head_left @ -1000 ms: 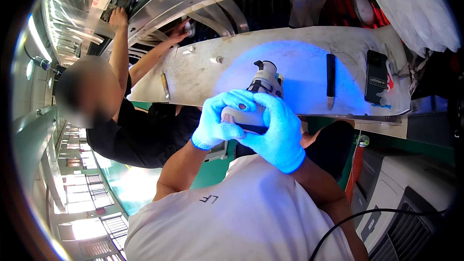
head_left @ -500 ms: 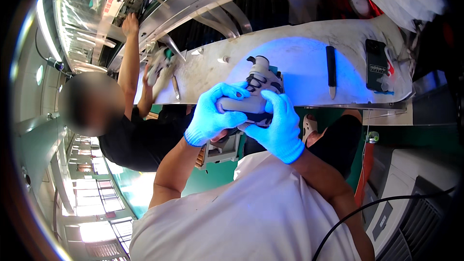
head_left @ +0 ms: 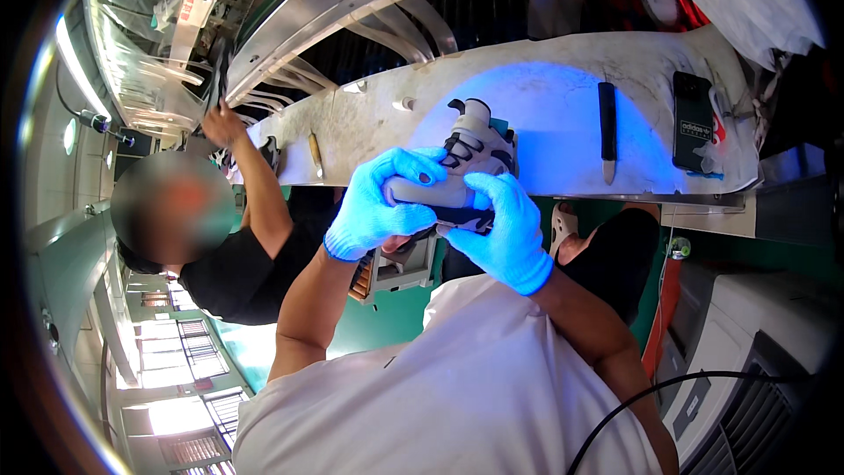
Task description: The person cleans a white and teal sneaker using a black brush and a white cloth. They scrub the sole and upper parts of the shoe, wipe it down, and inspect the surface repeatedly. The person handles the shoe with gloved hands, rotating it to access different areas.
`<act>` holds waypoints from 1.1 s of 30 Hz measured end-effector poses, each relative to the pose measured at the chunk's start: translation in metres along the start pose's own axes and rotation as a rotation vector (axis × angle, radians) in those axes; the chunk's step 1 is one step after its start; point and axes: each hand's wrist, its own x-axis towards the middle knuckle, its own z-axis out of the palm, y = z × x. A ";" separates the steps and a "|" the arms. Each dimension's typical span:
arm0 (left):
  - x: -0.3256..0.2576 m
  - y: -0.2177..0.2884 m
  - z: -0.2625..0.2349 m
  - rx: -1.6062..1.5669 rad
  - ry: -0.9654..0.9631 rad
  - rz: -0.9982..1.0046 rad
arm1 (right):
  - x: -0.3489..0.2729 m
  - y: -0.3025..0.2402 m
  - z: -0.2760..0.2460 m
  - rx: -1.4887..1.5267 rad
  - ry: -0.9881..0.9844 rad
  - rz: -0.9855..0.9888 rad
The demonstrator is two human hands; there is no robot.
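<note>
left hand: my blue-gloved left hand clenches round the rear end of the grey-and-white sneaker with black trim, fingers wrapped over its top.
right hand: my blue-gloved right hand grasps the same shoe from below and the right, fingers curled over its side.
shoe position: held up off the bench, between both hands, in front of my chest.
long axis: runs up and away from me, far end toward the pale metal workbench with blue light on it.
nearer hand: both touching; right sits lower, closer to my body.
bench items: black-handled knife tool and dark flat phone, well apart from the shoe, to its right.
co-worker: person in black shirt at left, hand raised to the overhead rack.
</note>
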 end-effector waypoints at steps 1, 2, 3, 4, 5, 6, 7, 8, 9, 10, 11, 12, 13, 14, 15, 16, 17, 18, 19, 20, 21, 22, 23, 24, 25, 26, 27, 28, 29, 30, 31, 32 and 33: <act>0.000 -0.001 -0.003 -0.009 -0.003 -0.011 | 0.002 0.001 0.001 -0.003 -0.010 0.020; 0.001 -0.003 -0.006 -0.019 -0.006 -0.023 | 0.004 0.002 0.003 -0.005 -0.019 0.040; 0.001 -0.004 -0.008 -0.028 -0.009 -0.034 | 0.006 0.004 0.004 -0.008 -0.029 0.061; 0.002 -0.001 -0.009 0.029 -0.014 -0.032 | 0.009 0.006 0.006 -0.010 -0.044 0.066; 0.004 0.007 -0.009 0.085 -0.019 -0.031 | 0.014 0.008 0.009 -0.013 -0.058 0.072; 0.007 0.014 -0.008 0.141 -0.025 -0.030 | 0.019 0.009 0.011 -0.017 -0.072 0.078; 0.009 0.022 -0.006 0.220 -0.017 -0.057 | 0.022 0.008 0.013 -0.041 -0.064 0.069; 0.012 0.030 -0.004 0.298 -0.010 -0.083 | 0.025 0.007 0.015 -0.065 -0.055 0.059; 0.015 0.033 -0.004 0.377 -0.004 -0.109 | 0.026 0.006 0.016 -0.090 -0.046 0.050; 0.021 0.022 -0.010 0.370 -0.013 0.011 | 0.024 0.009 0.019 -0.069 -0.010 0.044; 0.022 0.020 -0.014 0.367 -0.015 -0.001 | 0.022 0.011 0.019 -0.081 -0.022 0.078; 0.023 0.020 -0.016 0.364 -0.018 -0.012 | 0.017 0.011 0.018 -0.092 -0.033 0.112; 0.024 0.018 -0.019 0.359 -0.024 -0.027 | 0.011 0.014 0.017 -0.103 -0.045 0.150; 0.026 0.015 -0.024 0.336 -0.036 -0.027 | 0.006 0.020 0.015 -0.089 -0.070 0.176; 0.028 0.013 -0.029 0.335 -0.051 -0.011 | 0.003 0.025 0.017 -0.081 -0.051 0.148; 0.029 0.009 -0.033 0.328 -0.064 0.003 | 0.003 0.029 0.017 -0.075 -0.036 0.120; 0.031 0.006 -0.034 0.322 -0.077 0.017 | 0.003 0.032 0.017 -0.070 -0.021 0.092; 0.033 0.008 -0.033 0.307 -0.065 -0.016 | 0.002 0.035 0.017 -0.038 -0.016 0.106; 0.035 0.007 -0.036 0.314 -0.084 0.004 | 0.004 0.036 0.020 -0.001 -0.014 0.112; 0.037 0.005 -0.040 0.322 -0.103 0.024 | 0.007 0.037 0.021 0.036 -0.013 0.118; 0.040 0.003 -0.042 0.329 -0.121 0.044 | 0.009 0.038 0.021 0.001 -0.010 0.106; 0.042 0.003 -0.043 0.336 -0.128 0.046 | 0.013 0.038 0.018 -0.032 -0.011 0.094; 0.044 0.005 -0.043 0.344 -0.135 0.047 | 0.016 0.039 0.016 -0.066 -0.011 0.082; 0.046 0.005 -0.044 0.352 -0.142 0.048 | 0.018 0.039 0.016 -0.067 -0.023 0.084; 0.047 0.004 -0.046 0.355 -0.146 0.046 | 0.019 0.040 0.015 -0.070 -0.034 0.091; 0.047 0.003 -0.048 0.358 -0.149 0.043 | 0.020 0.041 0.015 -0.074 -0.045 0.098; 0.048 0.002 -0.050 0.360 -0.152 0.041 | 0.022 0.043 0.014 -0.088 -0.047 0.081; 0.049 0.000 -0.051 0.348 -0.155 0.045 | 0.024 0.045 0.014 -0.104 -0.051 0.065; 0.050 -0.001 -0.052 0.336 -0.158 0.050 | 0.025 0.047 0.014 -0.120 -0.055 0.049; 0.052 -0.003 -0.053 0.323 -0.162 0.054 | 0.027 0.050 0.014 -0.126 -0.049 0.038; 0.053 -0.006 -0.056 0.311 -0.178 0.059 | 0.030 0.053 0.014 -0.131 -0.044 0.025; 0.055 -0.008 -0.060 0.298 -0.196 0.064 | 0.032 0.055 0.014 -0.136 -0.037 0.013; 0.057 -0.011 -0.063 0.286 -0.214 0.069 | 0.034 0.057 0.015 -0.148 -0.069 0.023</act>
